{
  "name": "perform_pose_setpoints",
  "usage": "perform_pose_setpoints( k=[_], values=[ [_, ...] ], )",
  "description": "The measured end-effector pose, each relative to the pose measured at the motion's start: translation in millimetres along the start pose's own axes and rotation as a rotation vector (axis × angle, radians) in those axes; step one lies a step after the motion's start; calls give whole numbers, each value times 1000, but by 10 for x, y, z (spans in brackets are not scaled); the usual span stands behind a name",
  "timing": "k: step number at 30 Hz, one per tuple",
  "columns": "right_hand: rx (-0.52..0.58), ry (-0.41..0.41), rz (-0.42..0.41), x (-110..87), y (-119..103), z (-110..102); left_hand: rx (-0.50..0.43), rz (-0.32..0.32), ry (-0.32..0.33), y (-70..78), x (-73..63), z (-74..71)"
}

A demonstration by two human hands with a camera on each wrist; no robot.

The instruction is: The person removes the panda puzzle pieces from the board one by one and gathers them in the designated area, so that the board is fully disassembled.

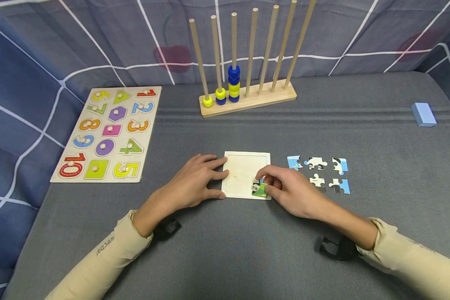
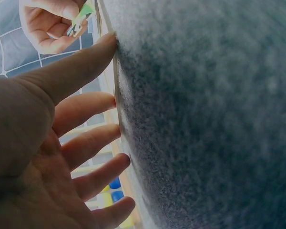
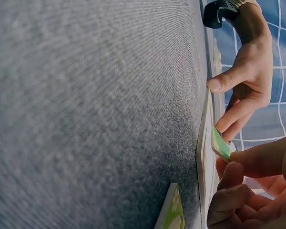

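Note:
A shallow, pale wooden puzzle tray (image 1: 240, 166) lies on the grey table. My right hand (image 1: 294, 189) pinches a green jigsaw puzzle piece (image 1: 260, 191) with a black-and-white part, over the tray's near right corner. From the right wrist view, this piece (image 3: 220, 144) is tilted between thumb and fingers, one edge close to the tray. My left hand (image 1: 193, 181) rests at the tray's left edge, fingers spread; thumb and fingertips touch the rim. Several loose panda puzzle pieces (image 1: 316, 162) lie right of the tray in two rows.
On the left lies a number-and-shape peg board (image 1: 105, 148). A wooden stand (image 1: 247, 100) with tall pegs and blue and yellow beads stands at the back. A light blue block (image 1: 423, 114) sits far right. Patterned cloth (image 1: 135, 41) hangs behind the table.

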State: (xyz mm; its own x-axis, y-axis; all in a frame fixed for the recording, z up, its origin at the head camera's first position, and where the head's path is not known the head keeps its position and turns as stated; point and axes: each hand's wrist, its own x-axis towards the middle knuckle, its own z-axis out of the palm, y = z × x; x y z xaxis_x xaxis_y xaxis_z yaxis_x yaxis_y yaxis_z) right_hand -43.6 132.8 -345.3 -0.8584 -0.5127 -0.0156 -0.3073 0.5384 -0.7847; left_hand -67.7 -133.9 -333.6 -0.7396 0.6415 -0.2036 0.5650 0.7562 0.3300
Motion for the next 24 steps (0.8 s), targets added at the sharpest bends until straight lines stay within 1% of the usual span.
perform_pose_setpoints(
  k=[6, 12, 17, 20, 24],
  values=[
    [59, 6, -2, -34, 24, -20, 2, 2, 6, 0, -5, 0],
    [97, 4, 3, -124, 51, -92, -4, 8, 11, 0, -13, -1],
    [136, 6, -3, -255, 92, -199, -13, 17, 15, -1, -11, 3],
    [163, 22, -17, -345, 126, -273, -13, 22, 16, -1, -3, 7],
    [185, 51, -11, -471, 170, -375, -12, 22, 12, -8, 0, 6]
  ],
)
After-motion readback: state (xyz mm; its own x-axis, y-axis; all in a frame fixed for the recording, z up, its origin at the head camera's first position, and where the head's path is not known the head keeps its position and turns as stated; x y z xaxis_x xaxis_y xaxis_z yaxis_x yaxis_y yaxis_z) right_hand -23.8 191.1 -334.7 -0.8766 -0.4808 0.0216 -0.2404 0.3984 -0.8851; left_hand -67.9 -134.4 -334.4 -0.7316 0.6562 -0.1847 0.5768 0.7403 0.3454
